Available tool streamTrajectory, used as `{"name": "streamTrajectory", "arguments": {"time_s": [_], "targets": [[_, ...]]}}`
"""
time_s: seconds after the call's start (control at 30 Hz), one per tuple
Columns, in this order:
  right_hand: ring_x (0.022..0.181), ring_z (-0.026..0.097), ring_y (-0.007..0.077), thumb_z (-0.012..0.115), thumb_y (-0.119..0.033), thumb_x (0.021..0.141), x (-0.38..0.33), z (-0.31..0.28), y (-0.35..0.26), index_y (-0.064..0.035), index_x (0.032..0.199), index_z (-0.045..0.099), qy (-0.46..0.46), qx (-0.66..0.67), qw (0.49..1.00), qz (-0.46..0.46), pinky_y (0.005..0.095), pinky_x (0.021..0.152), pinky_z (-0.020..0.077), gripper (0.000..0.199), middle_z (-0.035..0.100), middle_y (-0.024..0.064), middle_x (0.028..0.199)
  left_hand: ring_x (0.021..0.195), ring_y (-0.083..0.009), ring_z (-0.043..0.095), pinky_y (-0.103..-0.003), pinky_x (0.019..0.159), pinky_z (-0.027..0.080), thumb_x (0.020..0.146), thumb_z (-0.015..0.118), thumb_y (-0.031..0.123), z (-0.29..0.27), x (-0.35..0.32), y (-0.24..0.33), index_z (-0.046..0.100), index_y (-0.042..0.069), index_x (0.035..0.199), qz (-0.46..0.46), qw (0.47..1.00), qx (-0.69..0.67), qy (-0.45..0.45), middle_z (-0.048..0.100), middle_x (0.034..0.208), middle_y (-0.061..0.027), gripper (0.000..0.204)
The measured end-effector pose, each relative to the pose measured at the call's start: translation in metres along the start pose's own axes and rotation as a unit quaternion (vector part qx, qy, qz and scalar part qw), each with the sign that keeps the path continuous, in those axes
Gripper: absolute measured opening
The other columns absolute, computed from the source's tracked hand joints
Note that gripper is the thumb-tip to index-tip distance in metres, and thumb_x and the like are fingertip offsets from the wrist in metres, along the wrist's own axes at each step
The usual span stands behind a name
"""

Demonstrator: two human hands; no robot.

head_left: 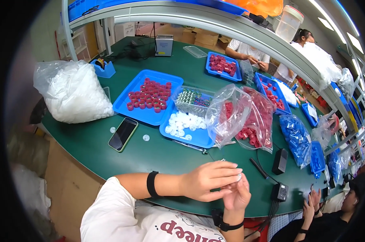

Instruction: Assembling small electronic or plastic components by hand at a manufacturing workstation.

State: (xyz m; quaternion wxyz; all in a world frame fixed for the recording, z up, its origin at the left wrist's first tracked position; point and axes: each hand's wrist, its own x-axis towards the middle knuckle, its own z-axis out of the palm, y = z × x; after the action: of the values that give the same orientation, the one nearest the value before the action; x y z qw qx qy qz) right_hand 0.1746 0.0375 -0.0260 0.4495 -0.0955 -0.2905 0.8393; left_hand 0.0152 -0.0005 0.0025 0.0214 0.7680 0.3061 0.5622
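Observation:
My hands meet over the near edge of the green table. My left hand (208,180) lies across the front, its fingers fairly straight and close together, and a tiny metallic tip shows just above its knuckles. Below it, my right hand (238,195) has its palm turned up and its fingers bent. At the fingertips of both hands sits a small clear or whitish piece (239,176), mostly covered, its kind unclear. Beyond them, a blue tray (166,130) carries white discs (186,122), and a larger blue tray (128,94) holds red round caps (150,94).
A phone (123,134) and a loose clear disc (146,138) lie at left near a bag of white parts (71,92). Bags of red parts (255,117) and blue parts (295,139) stand right. Black adapters (280,192) trail cables. A shelf beam (198,15) crosses overhead; other people sit around.

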Motion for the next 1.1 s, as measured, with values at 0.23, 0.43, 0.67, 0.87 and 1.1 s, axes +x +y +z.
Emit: {"name": "streamTrajectory", "arguments": {"time_s": [0.23, 0.43, 0.67, 0.87, 1.1], "targets": [[0.062, 0.050, 0.0166, 0.061, -0.012, 0.085, -0.006, 0.018, -0.064, -0.0043, 0.090, 0.048, 0.012, -0.071, 0.985, -0.154, 0.0305, 0.059, 0.0396, 0.016, 0.055, 0.0074, 0.072, 0.092, -0.0319, 0.060, -0.039, 0.077, 0.050, 0.072, 0.064, 0.011, -0.098, 0.004, -0.095, 0.062, 0.001, 0.106, -0.361, 0.899, 0.219, -0.117, 0.060, 0.104, -0.0192, 0.035], [0.066, 0.049, 0.0154, 0.060, -0.011, 0.087, 0.003, 0.025, -0.095, -0.0037, 0.100, 0.052, -0.015, -0.138, 0.963, -0.231, 0.0290, 0.061, 0.0383, 0.017, 0.056, 0.0074, 0.077, 0.087, -0.0348, 0.060, -0.042, 0.076, 0.049, 0.068, 0.067, 0.015, -0.090, -0.036, -0.181, 0.064, 0.001, 0.100, -0.315, 0.847, 0.364, -0.224, 0.060, 0.092, -0.0177, 0.034], [0.068, 0.050, 0.0167, 0.059, -0.010, 0.086, 0.015, 0.006, -0.096, -0.0030, 0.095, 0.053, 0.006, -0.088, 0.964, -0.251, 0.0307, 0.064, 0.0401, 0.012, 0.058, 0.0083, 0.078, 0.079, -0.0325, 0.060, -0.040, 0.071, 0.049, 0.068, 0.072, 0.015, -0.067, 0.008, -0.127, 0.063, 0.000, 0.092, -0.241, 0.900, 0.337, -0.137, 0.059, 0.085, -0.0167, 0.030], [0.068, 0.048, 0.0168, 0.058, -0.013, 0.087, 0.017, 0.013, -0.100, -0.0024, 0.096, 0.053, -0.001, -0.052, 0.963, -0.265, 0.0305, 0.065, 0.0396, 0.014, 0.056, 0.0073, 0.076, 0.076, -0.0348, 0.061, -0.040, 0.066, 0.049, 0.068, 0.064, 0.010, 0.039, 0.069, -0.134, 0.063, -0.001, 0.086, -0.140, 0.913, 0.179, -0.338, 0.062, 0.081, -0.0178, 0.021], [0.067, 0.049, 0.0161, 0.057, -0.013, 0.088, 0.008, -0.007, -0.104, -0.0026, 0.095, 0.053, 0.000, -0.063, 0.965, -0.255, 0.0300, 0.064, 0.0384, 0.013, 0.057, 0.0066, 0.077, 0.080, -0.0336, 0.063, -0.042, 0.070, 0.049, 0.064, 0.068, 0.015, -0.009, 0.066, -0.084, 0.064, 0.001, 0.093, -0.292, 0.757, 0.109, -0.574, 0.065, 0.084, -0.0171, 0.033]]}}
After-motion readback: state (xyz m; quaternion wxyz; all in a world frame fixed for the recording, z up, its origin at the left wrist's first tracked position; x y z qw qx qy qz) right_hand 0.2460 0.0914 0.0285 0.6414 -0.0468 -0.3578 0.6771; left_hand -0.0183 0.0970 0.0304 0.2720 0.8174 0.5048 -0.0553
